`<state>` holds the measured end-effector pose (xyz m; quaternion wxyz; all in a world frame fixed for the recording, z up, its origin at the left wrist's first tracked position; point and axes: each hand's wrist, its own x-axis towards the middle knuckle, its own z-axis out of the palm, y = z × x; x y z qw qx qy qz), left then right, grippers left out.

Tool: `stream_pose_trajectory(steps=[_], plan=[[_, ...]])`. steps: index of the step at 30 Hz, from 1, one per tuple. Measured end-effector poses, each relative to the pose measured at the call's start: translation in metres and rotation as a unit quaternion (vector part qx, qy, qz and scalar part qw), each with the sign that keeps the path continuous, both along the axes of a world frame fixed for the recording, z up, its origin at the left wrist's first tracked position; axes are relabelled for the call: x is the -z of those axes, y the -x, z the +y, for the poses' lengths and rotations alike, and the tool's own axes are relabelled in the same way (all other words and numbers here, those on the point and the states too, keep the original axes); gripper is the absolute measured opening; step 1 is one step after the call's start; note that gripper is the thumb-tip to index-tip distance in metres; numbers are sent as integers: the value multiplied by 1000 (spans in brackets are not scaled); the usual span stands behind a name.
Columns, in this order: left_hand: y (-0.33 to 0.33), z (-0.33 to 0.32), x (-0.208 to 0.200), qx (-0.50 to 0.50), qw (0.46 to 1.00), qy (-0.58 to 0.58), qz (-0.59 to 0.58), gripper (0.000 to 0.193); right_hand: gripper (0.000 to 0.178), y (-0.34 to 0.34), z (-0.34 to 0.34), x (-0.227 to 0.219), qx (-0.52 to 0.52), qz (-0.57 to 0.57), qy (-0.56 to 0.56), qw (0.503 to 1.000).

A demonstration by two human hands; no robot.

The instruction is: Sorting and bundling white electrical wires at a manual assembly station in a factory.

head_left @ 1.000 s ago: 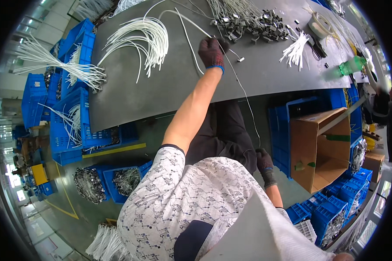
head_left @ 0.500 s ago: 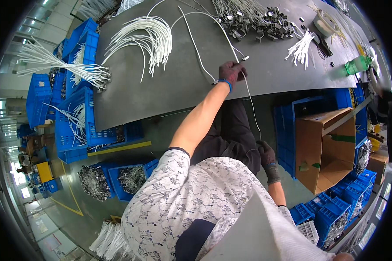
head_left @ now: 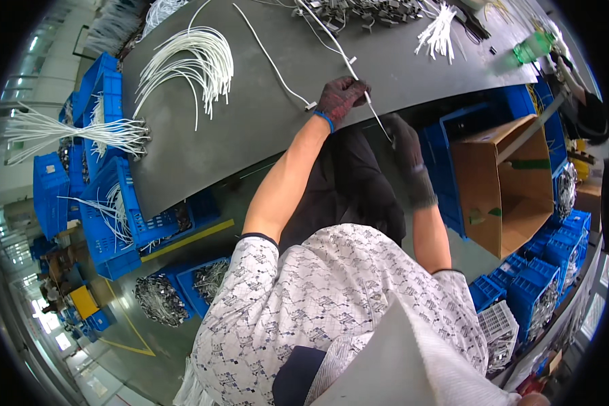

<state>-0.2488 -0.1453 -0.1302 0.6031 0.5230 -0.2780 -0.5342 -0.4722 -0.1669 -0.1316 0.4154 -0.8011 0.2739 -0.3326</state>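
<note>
My left hand [head_left: 344, 98], in a dark red glove with a blue band at the wrist, is closed round a white cable [head_left: 325, 26] above the table's front edge. The cable runs from the far side of the table through its fingers and tapers to a thin end below. My right hand [head_left: 406, 143], in a dark grey glove, meets that thin end just off the edge, its fingers closed; the fingertips are partly hidden. A small white connector [head_left: 352, 60] lies just beyond the left hand. Another white cable [head_left: 267, 57] with a small end piece lies left of it.
On the grey table [head_left: 264, 128] lie a curved bundle of white cables [head_left: 210, 64], dark metal-like connectors [head_left: 365, 12] and a short white bundle [head_left: 440, 32]. A green bottle [head_left: 533, 47] sits far right. An open cardboard box [head_left: 477, 183] and blue crates [head_left: 108, 223] flank me.
My right hand has risen from beside my leg to the table edge, near my left hand. The left hand still grips the cable. The whole view has shifted slightly.
</note>
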Motion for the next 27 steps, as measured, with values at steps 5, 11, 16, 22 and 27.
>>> stream_pose_trajectory(steps=[5,11,16,22,27], plan=[[12,40,-8,4,1000,15,-21,24,43,-28,0,1,-35,14,82,996],[28,77,6,-34,993,47,-99,23,47,-57,11,7,-57,-19,143,988],[10,77,-4,-87,983,35,-161,22,39,-87,10,6,-55,-23,99,993],[-83,51,1,-58,985,-129,-96,30,45,-139,-35,9,70,74,-399,911],[-155,66,28,-108,842,-228,-477,36,48,-166,-99,33,160,228,145,949]])
